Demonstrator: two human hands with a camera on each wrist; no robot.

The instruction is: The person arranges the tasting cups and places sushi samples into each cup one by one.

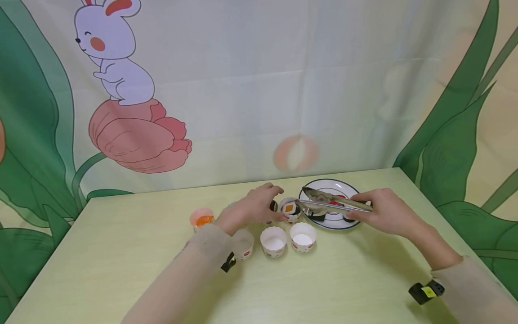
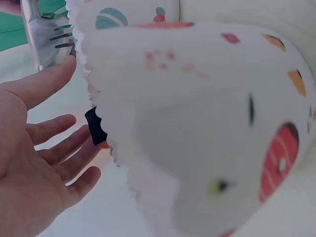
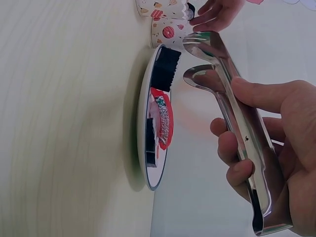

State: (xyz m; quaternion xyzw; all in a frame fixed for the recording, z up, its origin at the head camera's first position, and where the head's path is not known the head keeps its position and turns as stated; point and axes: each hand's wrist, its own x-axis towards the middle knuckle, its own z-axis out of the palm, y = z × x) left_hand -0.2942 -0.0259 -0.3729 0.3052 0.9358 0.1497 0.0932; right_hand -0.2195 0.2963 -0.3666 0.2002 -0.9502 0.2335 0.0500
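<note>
My right hand (image 1: 384, 211) grips a pair of metal tongs (image 3: 252, 133), whose spoon-like and fork-like ends stand apart with nothing between them. Beneath the tongs is a white plate (image 3: 142, 128) with a blue rim, holding black sushi-like pieces (image 3: 166, 69) and a red-edged piece (image 3: 165, 121). My left hand (image 1: 256, 204) reaches over the back row of patterned paper cups, its fingers loosely bent and spread in the left wrist view. By that hand, one cup (image 1: 292, 219) holds a black-wrapped piece with a white and orange top (image 1: 289, 208). Whether the fingers touch a cup is unclear.
In the front row stand paper cups (image 1: 273, 243), (image 1: 303, 245) and a third cup (image 1: 243, 247) partly behind the left sleeve. An orange piece (image 1: 204, 220) sits farther left. A printed cloth backdrop (image 1: 243, 90) rises behind the table (image 1: 323, 288).
</note>
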